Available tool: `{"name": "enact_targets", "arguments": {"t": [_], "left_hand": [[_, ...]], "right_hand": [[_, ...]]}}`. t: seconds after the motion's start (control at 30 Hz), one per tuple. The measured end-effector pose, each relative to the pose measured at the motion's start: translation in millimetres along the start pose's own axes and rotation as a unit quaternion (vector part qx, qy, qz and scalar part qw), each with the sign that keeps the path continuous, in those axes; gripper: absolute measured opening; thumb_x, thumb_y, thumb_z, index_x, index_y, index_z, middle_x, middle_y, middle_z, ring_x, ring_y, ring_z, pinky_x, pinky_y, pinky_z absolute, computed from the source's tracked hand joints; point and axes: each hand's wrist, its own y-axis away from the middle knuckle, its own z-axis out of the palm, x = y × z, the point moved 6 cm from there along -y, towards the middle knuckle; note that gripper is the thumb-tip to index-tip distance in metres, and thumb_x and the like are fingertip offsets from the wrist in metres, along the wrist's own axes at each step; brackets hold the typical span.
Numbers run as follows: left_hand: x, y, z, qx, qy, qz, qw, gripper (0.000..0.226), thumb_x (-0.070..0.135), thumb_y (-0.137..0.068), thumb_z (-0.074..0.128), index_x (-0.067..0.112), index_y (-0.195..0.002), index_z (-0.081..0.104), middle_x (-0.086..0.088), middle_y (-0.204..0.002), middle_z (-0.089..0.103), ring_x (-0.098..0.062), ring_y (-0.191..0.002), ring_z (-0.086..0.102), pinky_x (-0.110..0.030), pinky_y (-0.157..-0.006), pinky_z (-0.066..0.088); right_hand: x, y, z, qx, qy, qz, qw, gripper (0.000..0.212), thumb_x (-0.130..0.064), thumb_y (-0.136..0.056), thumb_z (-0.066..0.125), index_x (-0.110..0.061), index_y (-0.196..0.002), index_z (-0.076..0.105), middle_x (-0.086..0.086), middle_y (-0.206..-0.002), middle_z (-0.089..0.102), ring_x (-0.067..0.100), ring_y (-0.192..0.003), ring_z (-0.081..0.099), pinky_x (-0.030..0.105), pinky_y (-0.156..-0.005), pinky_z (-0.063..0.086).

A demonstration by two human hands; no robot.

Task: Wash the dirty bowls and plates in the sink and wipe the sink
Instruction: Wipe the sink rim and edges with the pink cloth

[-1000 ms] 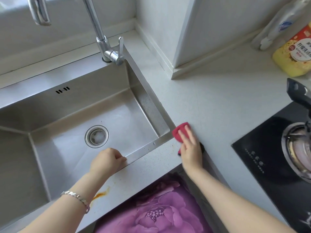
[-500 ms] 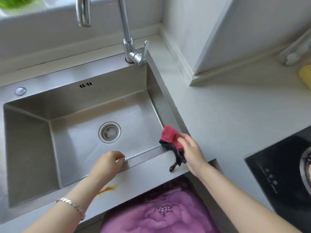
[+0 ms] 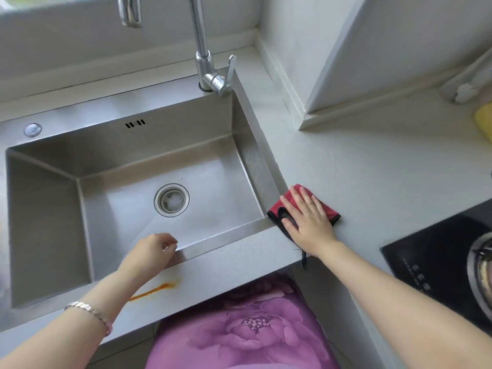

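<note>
The right hand [image 3: 308, 222] lies flat on the red cloth [image 3: 296, 194], fingers straight and slightly spread, pressing it onto the counter [image 3: 372, 169]. The cloth sits just beside the sink [image 3: 48, 209], at its near right corner, about 4 o'clock from the drain [image 3: 171, 199]. The left hand [image 3: 151, 251] rests on the sink's front rim at 6 o'clock from the drain, fingers curled in, gripping nothing visible. 1 orange stain [image 3: 154, 290] marks the front ledge at 6 o'clock from that hand.
</note>
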Motion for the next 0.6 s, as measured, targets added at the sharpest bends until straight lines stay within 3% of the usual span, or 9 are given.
{"name": "enact_targets", "arguments": {"t": [0.07,0.17,0.23,0.33,0.43,0.6], "left_hand": [[-21.6,3.9,-12.1,0.021,0.000,-0.022,1.000,0.019,0.017,-0.091,0.051,0.016,-0.100,0.068,-0.003,-0.097,0.068,-0.020,-0.069,0.060,-0.027,-0.072,0.046],[-64.4,13.2,-33.5,0.059,0.005,-0.056,0.997,0.021,0.017,-0.091,0.052,0.015,-0.105,0.068,-0.004,-0.104,0.068,-0.022,-0.085,0.061,-0.028,-0.074,0.043],[-97.9,21.4,-45.6,0.075,-0.006,-0.070,0.995,0.023,0.017,-0.090,0.054,0.015,-0.108,0.068,-0.005,-0.111,0.067,-0.025,-0.100,0.060,-0.032,-0.082,0.044],[-144.6,37.5,-58.9,0.081,-0.048,-0.071,0.993,0.022,0.018,-0.090,0.056,0.017,-0.108,0.068,-0.003,-0.114,0.064,-0.026,-0.106,0.057,-0.033,-0.084,0.043],[-178.9,54.7,-68.3,0.103,-0.073,-0.027,0.992,0.017,0.012,-0.087,0.062,0.013,-0.101,0.071,-0.004,-0.108,0.065,-0.028,-0.106,0.057,-0.037,-0.084,0.044],[-218.1,71.0,-77.4,0.141,-0.090,0.069,0.984,0.015,0.000,-0.079,0.069,0.007,-0.091,0.075,-0.007,-0.100,0.069,-0.034,-0.094,0.062,-0.040,-0.077,0.048]], "right_hand": [[-0.4,1.7,10.4,0.000,0.033,0.039,0.999,0.062,-0.052,-0.087,0.020,-0.028,-0.143,0.033,0.005,-0.154,0.017,0.028,-0.142,0.018,0.034,-0.112,-0.006],[-8.6,11.5,19.9,0.010,0.030,0.097,0.995,0.067,-0.061,-0.082,0.009,-0.037,-0.144,0.019,0.000,-0.156,0.002,0.019,-0.143,-0.005,0.040,-0.110,-0.014],[-20.3,18.6,23.6,0.021,0.020,0.122,0.992,0.073,-0.062,-0.080,0.004,-0.033,-0.146,0.014,0.001,-0.157,-0.001,0.020,-0.144,-0.009,0.040,-0.111,-0.015],[-46.4,28.5,34.3,0.033,0.011,0.135,0.990,0.075,-0.059,-0.082,0.010,-0.023,-0.147,0.021,0.010,-0.156,0.010,0.026,-0.145,0.003,0.037,-0.113,-0.010],[-72.9,33.0,44.2,0.069,-0.011,0.161,0.984,0.071,-0.054,-0.086,0.018,-0.015,-0.143,0.035,0.015,-0.153,0.022,0.031,-0.143,0.015,0.036,-0.113,-0.003],[-145.6,48.8,64.9,0.128,-0.080,0.179,0.972,0.065,-0.042,-0.089,0.016,-0.009,-0.138,0.043,0.015,-0.150,0.029,0.029,-0.141,0.020,0.036,-0.111,0.005]]}}
